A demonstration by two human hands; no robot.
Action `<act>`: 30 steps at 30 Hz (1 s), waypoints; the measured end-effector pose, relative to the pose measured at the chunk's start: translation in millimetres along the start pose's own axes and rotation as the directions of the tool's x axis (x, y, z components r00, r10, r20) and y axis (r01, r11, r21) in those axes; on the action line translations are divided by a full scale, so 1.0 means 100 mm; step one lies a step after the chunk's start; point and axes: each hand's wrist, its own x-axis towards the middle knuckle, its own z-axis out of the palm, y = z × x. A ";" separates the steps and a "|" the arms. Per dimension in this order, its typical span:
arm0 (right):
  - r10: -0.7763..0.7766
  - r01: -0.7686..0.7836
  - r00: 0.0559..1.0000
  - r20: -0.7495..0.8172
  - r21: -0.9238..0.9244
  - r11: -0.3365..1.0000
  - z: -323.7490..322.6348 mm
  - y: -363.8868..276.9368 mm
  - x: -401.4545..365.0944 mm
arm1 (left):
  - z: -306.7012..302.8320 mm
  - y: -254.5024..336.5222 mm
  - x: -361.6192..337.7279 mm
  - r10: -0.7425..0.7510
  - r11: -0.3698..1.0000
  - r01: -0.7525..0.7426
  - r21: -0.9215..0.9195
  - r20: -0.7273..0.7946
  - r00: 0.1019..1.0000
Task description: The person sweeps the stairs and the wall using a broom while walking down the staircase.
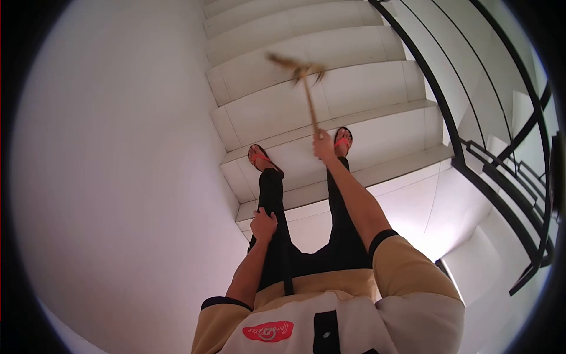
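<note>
My right hand (322, 145) is closed around the end of a thin light-brown handle, near my right foot. The handle belongs to a small broom (311, 106), whose brown head is smeared by motion over the steps ahead. My left hand (263, 225) is at my left knee, its fingers curled against the black trouser leg (272, 190). Part of those fingers is hidden.
White tiled stairs (365, 82) run up ahead, and my sandalled feet stand on one step. A plain white wall (130, 165) borders the left side. On the right is a black metal railing (439, 88), with a brightly lit lower area behind it.
</note>
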 end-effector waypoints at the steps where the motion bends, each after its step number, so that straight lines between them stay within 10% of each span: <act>1: -0.103 0.087 0.990 -0.096 -0.161 0.983 -0.31 0.07 0.05 | 0.00 0.05 0.00 0.007 1.000 -0.007 0.013 -0.012 1.000; 4: -0.467 0.219 0.850 -0.245 -0.643 0.734 -1.45 0.17 0.17 | -0.02 0.19 -0.01 0.022 0.999 -0.022 0.027 -0.008 1.000; 6: -0.174 -0.135 0.920 -0.351 -0.702 0.699 -2.17 -0.14 0.03 | -0.01 0.28 0.00 0.023 0.998 -0.022 0.051 -0.016 1.000; 11: -0.368 -0.023 0.868 -0.333 -0.767 0.641 -2.65 -0.11 0.33 | -0.18 0.64 0.14 0.038 0.989 -0.030 0.145 -0.053 0.998; 12: -0.395 0.196 0.913 0.102 -0.959 0.204 -2.56 -0.07 0.54 | -0.24 0.73 0.19 0.054 0.986 -0.042 0.159 -0.070 0.996; 14: -0.235 0.338 0.938 0.254 -0.821 0.460 -2.22 -0.48 0.46 | -0.41 0.95 0.25 0.086 0.979 -0.059 0.197 -0.132 0.988; 15: -0.040 0.140 0.970 0.240 -0.417 0.898 -2.07 -0.42 0.66 | -0.59 1.13 0.30 0.089 0.978 -0.058 0.199 -0.150 0.985; 16: 0.135 -0.184 0.932 0.338 0.118 0.976 -1.95 -0.31 0.87 | -0.81 1.32 0.34 0.093 0.977 -0.059 0.204 -0.164 0.982; 19: -0.027 -0.147 0.910 0.414 0.383 0.912 -1.93 -0.48 0.77 | -1.10 1.61 0.42 0.142 0.974 -0.101 0.203 -0.203 0.969; 23: -0.435 0.406 0.899 -0.050 -0.276 0.871 -2.34 -0.54 0.58 | -1.06 1.77 0.65 0.186 0.969 -0.152 0.194 -0.171 0.968; 25: -0.537 0.438 0.832 -0.137 -0.430 0.789 -2.83 -0.71 0.51 | -0.96 1.81 0.84 0.203 0.965 -0.180 0.191 -0.108 0.973; 27: -0.570 0.412 0.792 -0.221 -0.495 0.765 -3.32 -0.79 0.53 | -0.90 1.88 1.05 0.238 0.950 -0.227 0.215 -0.027 0.971; 30: -0.295 -0.025 0.864 -0.408 -0.620 0.784 -3.78 -0.96 0.55 | -0.87 1.98 1.41 0.278 0.917 -0.298 0.264 0.108 0.954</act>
